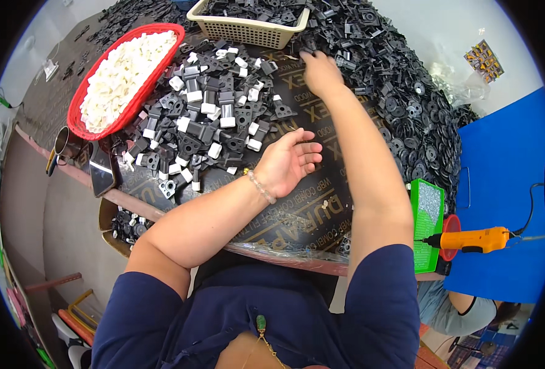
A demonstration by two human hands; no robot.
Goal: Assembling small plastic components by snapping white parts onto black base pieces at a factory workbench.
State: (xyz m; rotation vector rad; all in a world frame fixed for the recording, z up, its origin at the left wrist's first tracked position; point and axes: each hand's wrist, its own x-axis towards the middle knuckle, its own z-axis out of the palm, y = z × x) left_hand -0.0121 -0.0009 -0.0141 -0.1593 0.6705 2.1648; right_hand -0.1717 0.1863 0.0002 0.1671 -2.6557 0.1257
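My left hand (292,162) hovers over the middle of the dark table, palm turned to the right. Its thumb stands apart from the loosely bent fingers, and nothing shows in them. A bracelet of pale beads circles that wrist. Farther off, my right hand (323,72) reaches to the edge of a large heap of black plastic parts (358,37). Its fingertips are bent together at a small dark piece that I cannot make out. To the left of both hands lies a pile of black plastic brackets with white caps (214,114).
A red basket (151,83) full of small white pieces stands at the left. Behind is a beige basket (248,32) of black parts. An orange electric screwdriver (478,240) lies across a green tray (415,221). A smartphone (102,169) rests by the table's left edge.
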